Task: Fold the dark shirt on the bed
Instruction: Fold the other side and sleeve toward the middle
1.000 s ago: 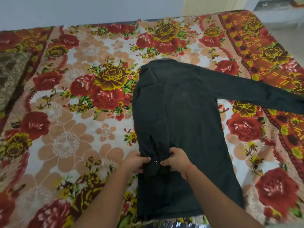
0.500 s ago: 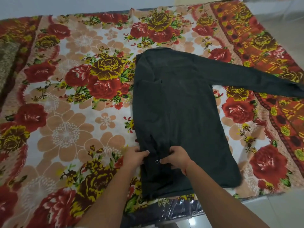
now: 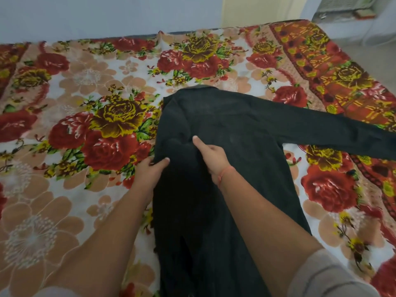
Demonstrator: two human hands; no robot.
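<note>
The dark shirt [image 3: 235,129] lies lengthwise on the bed [image 3: 64,86], collar at the far end. Its left side is folded in over the body, and its right sleeve [image 3: 334,133] stretches out to the right edge of view. My left hand [image 3: 150,170] pinches the shirt's left folded edge at mid-height, thumb on top of the cloth. My right hand [image 3: 211,156] rests on the folded part in the middle of the shirt, thumb pointing away from me, fingers curled into the cloth. A red thread circles my right wrist.
A floral bedsheet in red, yellow and peach covers the bed. A pale wall runs behind the far edge. To the right, past the red patterned border [image 3: 321,67], the bed ends and a light floor shows.
Both hands have moved up the shirt, from the cuff near the hem to its middle. The view has shifted closer and lower, so the hem is out of sight.
</note>
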